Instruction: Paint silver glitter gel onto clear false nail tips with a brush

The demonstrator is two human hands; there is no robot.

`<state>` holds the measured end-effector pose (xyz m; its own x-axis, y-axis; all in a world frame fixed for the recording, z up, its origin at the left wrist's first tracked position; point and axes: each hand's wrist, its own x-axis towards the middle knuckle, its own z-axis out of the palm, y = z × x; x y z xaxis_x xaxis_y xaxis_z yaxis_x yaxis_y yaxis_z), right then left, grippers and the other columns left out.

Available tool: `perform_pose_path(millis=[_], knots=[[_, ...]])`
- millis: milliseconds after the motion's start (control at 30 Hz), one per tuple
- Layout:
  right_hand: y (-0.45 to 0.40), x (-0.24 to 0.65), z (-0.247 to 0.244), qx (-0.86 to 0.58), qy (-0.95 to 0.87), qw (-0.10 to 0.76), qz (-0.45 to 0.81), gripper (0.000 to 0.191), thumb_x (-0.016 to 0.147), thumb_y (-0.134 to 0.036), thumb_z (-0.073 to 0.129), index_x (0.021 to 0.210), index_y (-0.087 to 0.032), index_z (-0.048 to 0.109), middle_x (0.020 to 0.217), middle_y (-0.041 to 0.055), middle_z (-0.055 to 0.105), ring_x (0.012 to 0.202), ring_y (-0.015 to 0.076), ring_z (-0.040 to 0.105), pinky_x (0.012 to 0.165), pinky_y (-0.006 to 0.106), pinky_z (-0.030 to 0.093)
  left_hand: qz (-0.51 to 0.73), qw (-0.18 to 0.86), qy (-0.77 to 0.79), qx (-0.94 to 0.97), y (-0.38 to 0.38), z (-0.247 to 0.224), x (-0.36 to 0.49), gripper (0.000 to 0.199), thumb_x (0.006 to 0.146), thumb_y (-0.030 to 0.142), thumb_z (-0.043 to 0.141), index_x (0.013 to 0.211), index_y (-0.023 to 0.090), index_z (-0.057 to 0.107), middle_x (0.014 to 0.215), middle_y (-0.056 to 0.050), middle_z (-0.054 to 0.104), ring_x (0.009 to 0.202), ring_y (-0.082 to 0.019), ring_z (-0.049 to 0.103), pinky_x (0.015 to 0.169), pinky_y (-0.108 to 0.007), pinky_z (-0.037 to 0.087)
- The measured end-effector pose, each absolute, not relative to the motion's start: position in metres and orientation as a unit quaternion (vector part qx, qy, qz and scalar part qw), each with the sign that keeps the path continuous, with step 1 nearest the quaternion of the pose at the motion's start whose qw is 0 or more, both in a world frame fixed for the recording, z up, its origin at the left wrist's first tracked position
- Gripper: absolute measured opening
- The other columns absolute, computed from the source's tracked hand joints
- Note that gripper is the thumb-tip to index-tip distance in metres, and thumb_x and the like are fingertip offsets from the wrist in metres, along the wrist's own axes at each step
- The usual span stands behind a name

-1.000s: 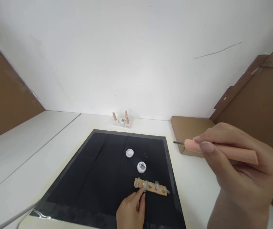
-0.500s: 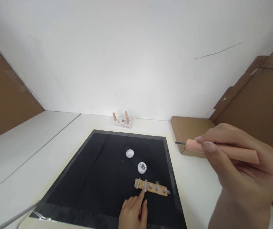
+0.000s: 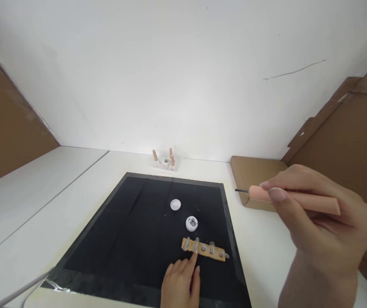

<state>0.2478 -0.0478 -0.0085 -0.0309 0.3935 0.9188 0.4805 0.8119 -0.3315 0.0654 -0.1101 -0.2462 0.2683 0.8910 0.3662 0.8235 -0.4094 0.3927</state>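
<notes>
My right hand (image 3: 318, 214) is raised at the right, pinching the peach-coloured handle of a nail polish brush (image 3: 294, 201). The brush's thin dark tip points left, in the air. My left hand (image 3: 180, 282) lies low on the black mat (image 3: 122, 239), its index finger stretched out and the other fingers loosely bent. That fingertip touches the near end of a clear false nail (image 3: 196, 244). Several such nails stand in a row on a tan strip (image 3: 207, 251). Beyond the strip are a small white jar (image 3: 191, 223) with silvery contents and a white lid (image 3: 175, 205).
At the back, a small white holder (image 3: 164, 167) carries several peach-capped bottles. A flat cardboard box (image 3: 257, 171) lies right of the mat. Brown cardboard panels flank both sides, a white wall (image 3: 183, 85) rises behind, and a cable (image 3: 25, 288) runs at the lower left.
My right hand and the brush have shifted slightly left. The left index finger stays at the same nail. The view has tilted a little.
</notes>
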Motion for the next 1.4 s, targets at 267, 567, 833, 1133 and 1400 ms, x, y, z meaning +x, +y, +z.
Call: perform_pose_path(millis=[267, 567, 833, 1133, 1400], knots=[[-0.049, 0.248, -0.009, -0.302, -0.72, 0.625, -0.024, 0.025, 0.076, 0.001, 0.066, 0.077, -0.024, 0.069, 0.061, -0.0021, 0.065, 0.051, 0.0149, 0.051, 0.04, 0.031, 0.032, 0.296, 0.079, 0.588, 0.748, -0.113, -0.249, 0.074, 0.034, 0.092, 0.017, 0.046, 0.114, 0.017, 0.071, 0.073, -0.005, 0.073, 0.064, -0.02, 0.066, 0.063, -0.03, 0.046], [-0.048, 0.249, -0.009, -0.3, -0.724, 0.621, -0.022, 0.024, 0.076, 0.001, 0.067, 0.077, -0.023, 0.069, 0.061, -0.0028, 0.063, 0.053, 0.0148, 0.054, 0.041, 0.031, 0.034, 0.285, 0.073, 0.57, 0.767, -0.113, -0.244, 0.077, 0.041, 0.09, 0.012, 0.044, 0.122, 0.022, 0.067, 0.068, -0.003, 0.069, 0.062, -0.02, 0.062, 0.061, -0.03, 0.039], [-0.05, 0.249, -0.008, -0.309, -0.721, 0.619, -0.024, 0.023, 0.077, 0.001, 0.066, 0.077, -0.022, 0.068, 0.061, -0.003, 0.063, 0.055, 0.014, 0.054, 0.044, 0.03, 0.035, 0.238, 0.064, 0.585, 0.772, -0.112, -0.237, 0.08, 0.046, 0.088, 0.008, 0.045, 0.127, 0.022, 0.064, 0.072, -0.002, 0.072, 0.068, -0.02, 0.064, 0.065, -0.031, 0.039], [-0.05, 0.249, -0.008, -0.313, -0.725, 0.613, -0.032, 0.022, 0.077, 0.001, 0.066, 0.075, -0.02, 0.065, 0.061, -0.0037, 0.063, 0.055, 0.0118, 0.054, 0.043, 0.029, 0.036, 0.225, 0.084, 0.598, 0.765, -0.112, -0.231, 0.084, 0.044, 0.087, 0.008, 0.047, 0.126, 0.02, 0.065, 0.073, -0.002, 0.073, 0.068, -0.02, 0.066, 0.065, -0.031, 0.041], [-0.05, 0.249, -0.008, -0.314, -0.721, 0.617, -0.027, 0.02, 0.077, -0.001, 0.067, 0.075, -0.021, 0.065, 0.061, -0.0034, 0.062, 0.055, 0.0125, 0.055, 0.043, 0.03, 0.035, 0.233, 0.048, 0.614, 0.753, -0.107, -0.227, 0.095, 0.036, 0.085, 0.01, 0.056, 0.117, 0.021, 0.071, 0.066, 0.0, 0.073, 0.061, -0.018, 0.067, 0.062, -0.03, 0.04]])
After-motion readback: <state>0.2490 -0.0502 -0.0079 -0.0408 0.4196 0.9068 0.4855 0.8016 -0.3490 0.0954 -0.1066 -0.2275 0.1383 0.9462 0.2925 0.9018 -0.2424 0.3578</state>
